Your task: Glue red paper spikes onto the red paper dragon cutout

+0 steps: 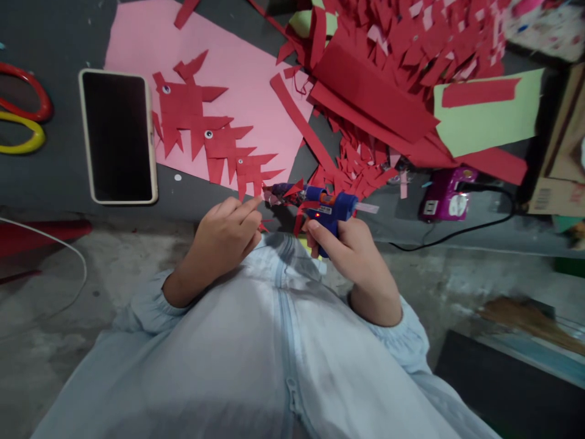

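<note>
Gun, grasped in the right hand, lies crosswise, nozzle toward the left hand, which is nearer the smallest cutout just ahead; its hold is unclear.

There's a phone at the frame's upper left, screen dark, scissors by the left edge, a cable below them, cardboard far right.

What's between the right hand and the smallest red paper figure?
Head view: the blue plastic glue gun and red paper scraps; the right hand grips the gun.
</note>
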`<action>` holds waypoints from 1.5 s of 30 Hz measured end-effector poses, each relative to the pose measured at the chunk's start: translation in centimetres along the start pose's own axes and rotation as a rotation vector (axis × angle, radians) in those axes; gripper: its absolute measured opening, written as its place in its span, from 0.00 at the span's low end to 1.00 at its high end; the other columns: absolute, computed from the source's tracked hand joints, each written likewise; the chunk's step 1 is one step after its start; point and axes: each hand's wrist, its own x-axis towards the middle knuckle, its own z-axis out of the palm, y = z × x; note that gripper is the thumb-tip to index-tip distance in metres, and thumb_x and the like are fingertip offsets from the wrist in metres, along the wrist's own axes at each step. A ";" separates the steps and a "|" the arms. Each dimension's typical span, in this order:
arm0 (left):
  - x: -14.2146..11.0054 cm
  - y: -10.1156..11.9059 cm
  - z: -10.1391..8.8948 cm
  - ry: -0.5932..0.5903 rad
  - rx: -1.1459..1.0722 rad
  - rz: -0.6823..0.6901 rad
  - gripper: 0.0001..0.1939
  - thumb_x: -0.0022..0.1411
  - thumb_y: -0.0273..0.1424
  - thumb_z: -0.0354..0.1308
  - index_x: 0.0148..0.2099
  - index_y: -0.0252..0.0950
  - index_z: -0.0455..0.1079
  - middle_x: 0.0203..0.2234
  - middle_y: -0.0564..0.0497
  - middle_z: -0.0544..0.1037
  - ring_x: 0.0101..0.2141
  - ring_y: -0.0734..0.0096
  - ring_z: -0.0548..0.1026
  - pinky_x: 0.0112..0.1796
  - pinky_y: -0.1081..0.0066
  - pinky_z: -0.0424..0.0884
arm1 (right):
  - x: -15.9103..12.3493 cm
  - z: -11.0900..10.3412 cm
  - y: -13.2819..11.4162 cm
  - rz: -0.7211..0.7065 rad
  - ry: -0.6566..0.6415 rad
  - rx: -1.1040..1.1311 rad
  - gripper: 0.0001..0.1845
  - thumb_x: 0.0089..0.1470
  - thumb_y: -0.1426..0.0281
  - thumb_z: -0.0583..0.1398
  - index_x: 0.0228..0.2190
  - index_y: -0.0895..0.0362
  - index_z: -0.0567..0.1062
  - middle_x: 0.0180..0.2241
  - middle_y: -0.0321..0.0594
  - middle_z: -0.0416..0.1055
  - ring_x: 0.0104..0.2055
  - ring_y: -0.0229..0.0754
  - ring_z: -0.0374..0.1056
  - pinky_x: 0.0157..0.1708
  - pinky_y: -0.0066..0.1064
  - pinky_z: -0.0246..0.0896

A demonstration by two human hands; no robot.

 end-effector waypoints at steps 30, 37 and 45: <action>0.8 -0.5 -0.7 0.191 -0.214 -0.061 0.09 0.66 0.27 0.53 0.39 0.35 0.75 0.43 0.47 0.84 0.40 0.64 0.78 0.44 0.64 0.73 | -4.2 -0.7 3.6 -0.016 0.570 -0.301 0.21 0.55 0.60 0.59 0.49 0.54 0.72 0.37 0.46 0.78 0.34 0.49 0.73 0.33 0.36 0.64; 1.9 -0.5 -0.9 0.273 -0.299 -0.084 0.08 0.66 0.29 0.56 0.38 0.37 0.78 0.34 0.49 0.81 0.36 0.69 0.77 0.40 0.68 0.73 | -3.4 0.8 4.2 0.387 0.676 -0.565 0.23 0.59 0.63 0.53 0.50 0.64 0.70 0.33 0.55 0.77 0.30 0.54 0.72 0.27 0.38 0.56; 2.8 0.5 0.2 0.185 -0.864 -0.480 0.07 0.55 0.33 0.65 0.36 0.35 0.76 0.20 0.58 0.70 0.20 0.81 0.63 0.21 0.78 0.62 | -0.4 0.9 4.5 0.454 0.743 -0.541 0.22 0.58 0.65 0.53 0.49 0.68 0.69 0.36 0.63 0.75 0.35 0.59 0.73 0.33 0.45 0.63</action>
